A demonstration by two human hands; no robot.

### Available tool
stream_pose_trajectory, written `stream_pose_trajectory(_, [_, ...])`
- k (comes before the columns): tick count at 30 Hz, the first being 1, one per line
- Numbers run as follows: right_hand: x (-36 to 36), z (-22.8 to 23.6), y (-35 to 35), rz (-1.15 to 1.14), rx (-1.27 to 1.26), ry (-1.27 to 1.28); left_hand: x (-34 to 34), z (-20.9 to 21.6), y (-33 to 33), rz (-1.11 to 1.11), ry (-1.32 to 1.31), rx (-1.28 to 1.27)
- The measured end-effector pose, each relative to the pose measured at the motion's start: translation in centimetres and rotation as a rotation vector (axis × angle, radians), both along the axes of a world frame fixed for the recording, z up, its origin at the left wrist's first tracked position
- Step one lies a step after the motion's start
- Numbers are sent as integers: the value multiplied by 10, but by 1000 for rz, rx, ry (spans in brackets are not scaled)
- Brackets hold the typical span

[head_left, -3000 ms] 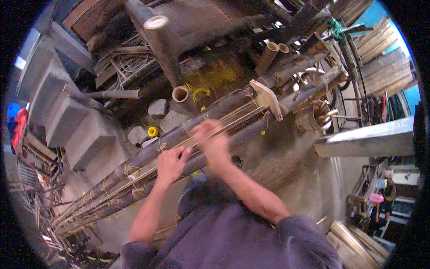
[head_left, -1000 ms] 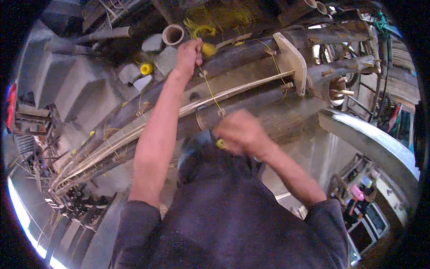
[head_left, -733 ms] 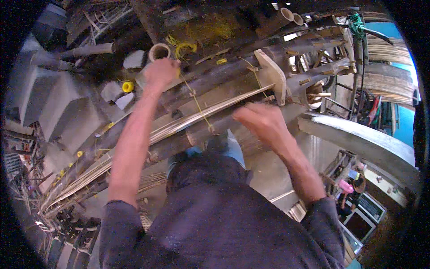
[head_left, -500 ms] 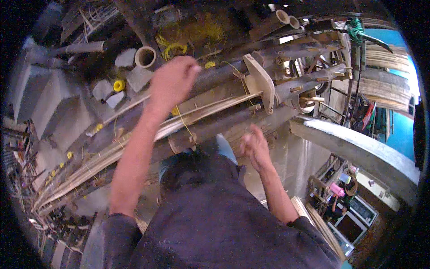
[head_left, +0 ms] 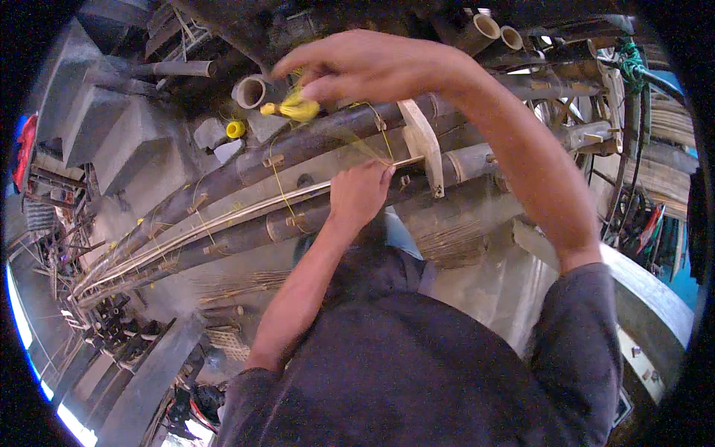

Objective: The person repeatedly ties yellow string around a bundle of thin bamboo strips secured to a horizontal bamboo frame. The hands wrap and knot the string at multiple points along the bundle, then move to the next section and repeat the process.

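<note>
My left hand (head_left: 361,192) is closed over a bundle of thin pale bamboo strips (head_left: 298,195), close to an upright wooden plate (head_left: 423,145) that the strips run up to. Thumb and fingertips press together there, where a thin yellow strand shows. Raised beyond the frame, my right hand (head_left: 357,68) has bent fingers around a bunch of yellow twine (head_left: 296,110), which is blurred by motion. The strips stretch left between two long dark bamboo poles (head_left: 216,195), with yellow cords (head_left: 279,186) tied across them.
Past the poles lie grey stone blocks (head_left: 211,134), a yellow ring-shaped roll (head_left: 235,130) and a cut bamboo tube (head_left: 252,92). Green cord (head_left: 631,65) wraps a post at right. A long pale beam (head_left: 648,287) lies to my right.
My left hand has come down and right onto the strips. The right hand has swung up and across to the far side, with the yellow twine now at its fingers. The view has shifted.
</note>
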State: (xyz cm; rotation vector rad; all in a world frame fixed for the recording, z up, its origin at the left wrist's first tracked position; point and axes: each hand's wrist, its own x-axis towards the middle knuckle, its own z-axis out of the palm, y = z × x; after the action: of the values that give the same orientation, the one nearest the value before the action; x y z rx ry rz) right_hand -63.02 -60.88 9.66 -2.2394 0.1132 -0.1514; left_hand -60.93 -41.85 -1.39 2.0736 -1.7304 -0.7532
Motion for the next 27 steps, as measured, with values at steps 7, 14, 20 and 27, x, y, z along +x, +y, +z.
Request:
stream_pose_trajectory(7, [-38,-33,34,-648,826,24,-1,12,-5,-13,-29,33])
stream_pose_trajectory(14, [-154,-160,213,-314,178,300,5,6,-21,110,566,-60])
stream_pose_trajectory(20, [-148,-151,219,-305,-34,570,44,1,-136,318,945,22])
stream_pose_trajectory(27, [-134,-52,209,26,147,75,122,-28,-144,188,433,221])
